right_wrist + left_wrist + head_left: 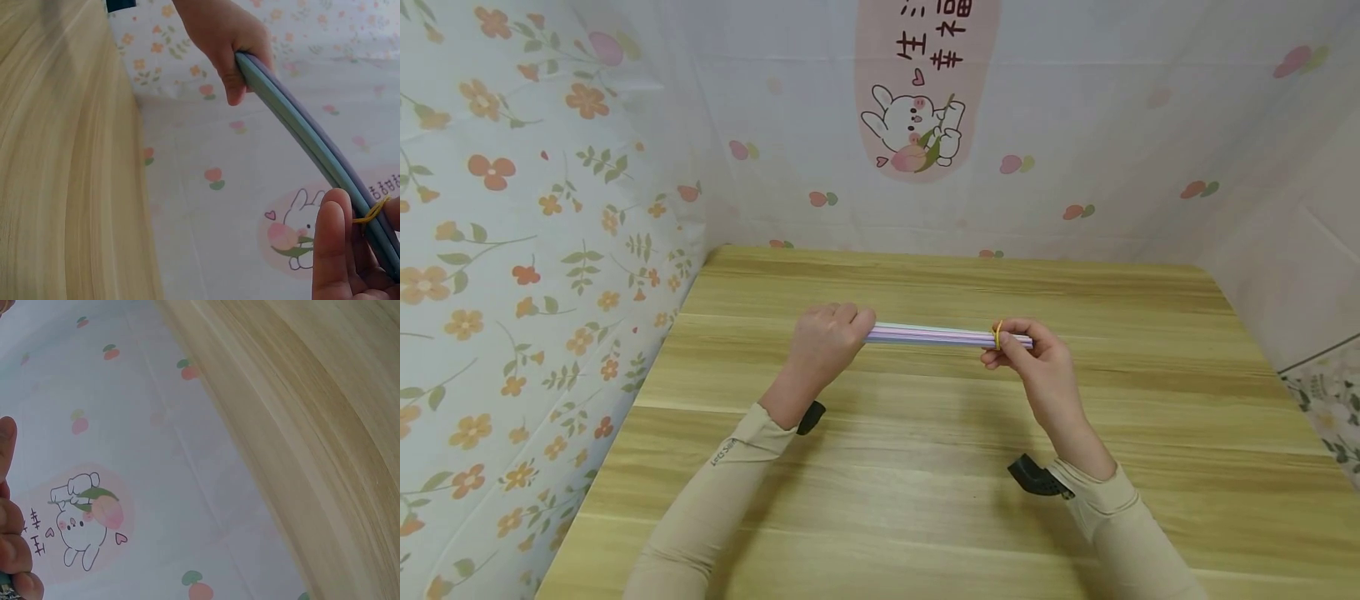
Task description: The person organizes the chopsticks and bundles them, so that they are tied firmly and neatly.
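1. Tabletop point(895, 517): its far edge is meeting the printed backdrop point(1075, 117), its left edge is running beside the floral cloth point(542, 275), and its right edge is slanting outward toward the viewer. Bare wood is extending in front of, behind and to both sides of the hands.
2. Writing: the backdrop is bearing the characters 生, 幸 and 福 above a cartoon rabbit point(913, 125); another character is being cut by the upper frame. Lettering on the left sleeve point(737, 450) is appearing too small to read.
3. Bundle of slender pastel sticks point(928, 334): it is spanning the space between the hands, raised above the wood and well inside the edges.
4. Left hand point(829, 337): its fingers are curling tightly around the bundle's left end.
5. Right hand point(1039, 357): thumb and fingers are pinching the bundle near its right end, touching the yellow band point(997, 335) that is encircling the sticks.
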